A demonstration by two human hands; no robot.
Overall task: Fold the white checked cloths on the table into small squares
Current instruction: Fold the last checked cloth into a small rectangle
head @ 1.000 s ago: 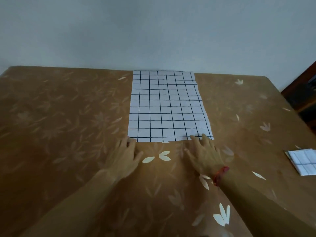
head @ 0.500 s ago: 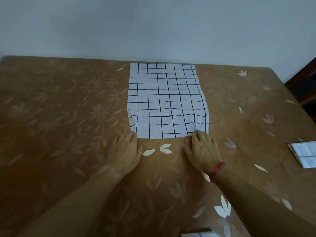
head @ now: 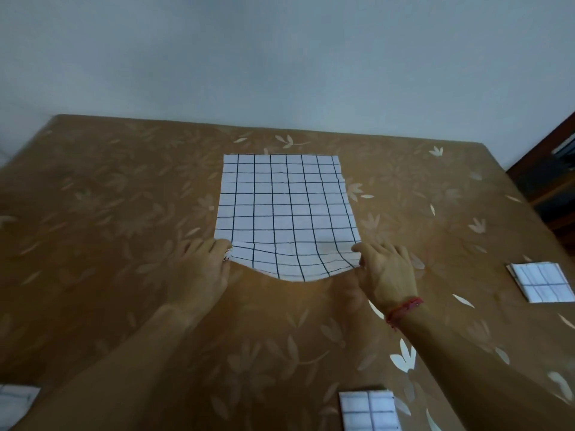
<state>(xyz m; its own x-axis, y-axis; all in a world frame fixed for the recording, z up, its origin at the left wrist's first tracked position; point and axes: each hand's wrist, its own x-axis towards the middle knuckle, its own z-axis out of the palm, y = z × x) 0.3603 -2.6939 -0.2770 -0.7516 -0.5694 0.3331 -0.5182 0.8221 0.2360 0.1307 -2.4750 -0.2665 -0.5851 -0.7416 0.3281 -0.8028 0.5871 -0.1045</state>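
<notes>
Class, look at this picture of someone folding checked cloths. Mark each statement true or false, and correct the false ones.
1. The left hand and the right hand each pinch a near corner of the spread cloth. True.
2. The spread cloth lies wholly flat on the table. False: its near edge is raised and sags between the hands.
3. The red thread is on the left wrist. False: it is on the right wrist.
4. A folded checked square lies near the table's right edge. True.
</notes>
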